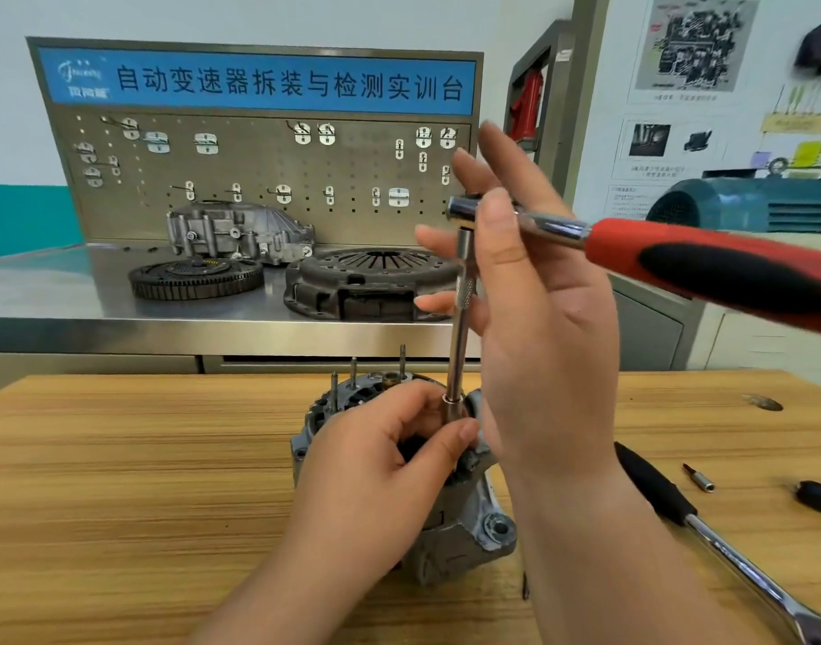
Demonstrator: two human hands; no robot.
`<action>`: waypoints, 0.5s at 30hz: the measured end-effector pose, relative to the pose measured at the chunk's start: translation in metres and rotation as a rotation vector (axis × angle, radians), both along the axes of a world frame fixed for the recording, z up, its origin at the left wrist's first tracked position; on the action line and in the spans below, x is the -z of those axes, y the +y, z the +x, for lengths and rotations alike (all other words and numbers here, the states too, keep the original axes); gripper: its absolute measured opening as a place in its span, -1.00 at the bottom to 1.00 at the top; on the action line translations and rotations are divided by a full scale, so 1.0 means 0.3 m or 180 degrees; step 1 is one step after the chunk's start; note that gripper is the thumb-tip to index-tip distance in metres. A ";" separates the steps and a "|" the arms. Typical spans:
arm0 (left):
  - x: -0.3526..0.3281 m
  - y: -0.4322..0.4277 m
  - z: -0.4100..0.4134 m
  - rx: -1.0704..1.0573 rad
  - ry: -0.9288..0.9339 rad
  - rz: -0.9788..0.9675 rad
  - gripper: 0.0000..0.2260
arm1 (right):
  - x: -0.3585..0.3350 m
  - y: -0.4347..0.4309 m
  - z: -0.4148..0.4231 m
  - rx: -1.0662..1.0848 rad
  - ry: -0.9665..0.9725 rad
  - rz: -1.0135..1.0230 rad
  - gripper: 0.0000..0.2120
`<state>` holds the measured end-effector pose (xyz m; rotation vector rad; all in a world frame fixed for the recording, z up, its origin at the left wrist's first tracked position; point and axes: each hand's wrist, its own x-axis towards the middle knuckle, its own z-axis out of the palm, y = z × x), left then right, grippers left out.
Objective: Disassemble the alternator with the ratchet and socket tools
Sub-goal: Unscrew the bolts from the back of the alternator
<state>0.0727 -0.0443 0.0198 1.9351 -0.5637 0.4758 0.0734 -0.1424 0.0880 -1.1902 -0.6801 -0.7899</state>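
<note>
The alternator (464, 542) stands on end on the wooden table (120, 458), about midway along it and closer to the near edge than the far one, with its studs pointing up. From its top a slim extension bar (462, 318) rises almost plumb, so the working axis is vertical. The ratchet (646, 253) sits on the bar's upper end, its red-and-black handle running out toward the table's right side. The left hand (380, 458) is the lower one, nearer the fastener, which its fingers hide: fingers and thumb are curled round the socket (454, 412) at the foot of the bar, pinching it just above the housing. The right hand (548, 328) is up at the ratchet head, palm turned left, fingers straight and spread behind the head, thumb laid across the neck. It is not closed round the handle, which lies off to its right. I judge the next swing needs that hand out along the handle, with the left steadying the bar upright
</note>
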 end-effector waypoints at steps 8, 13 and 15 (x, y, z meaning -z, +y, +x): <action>0.005 -0.008 -0.004 -0.0012 -0.0239 0.0173 -0.71 | 0.002 -0.013 0.000 -0.0271 0.0586 0.0232 -0.67; 0.006 -0.008 0.001 0.0024 -0.0027 -0.0086 -0.73 | 0.005 -0.001 -0.009 0.0592 -0.0235 -0.0355 -0.65; 0.008 -0.004 0.002 -0.0006 -0.0040 -0.0068 -0.71 | -0.003 0.003 -0.013 0.0045 0.0041 -0.0116 -0.66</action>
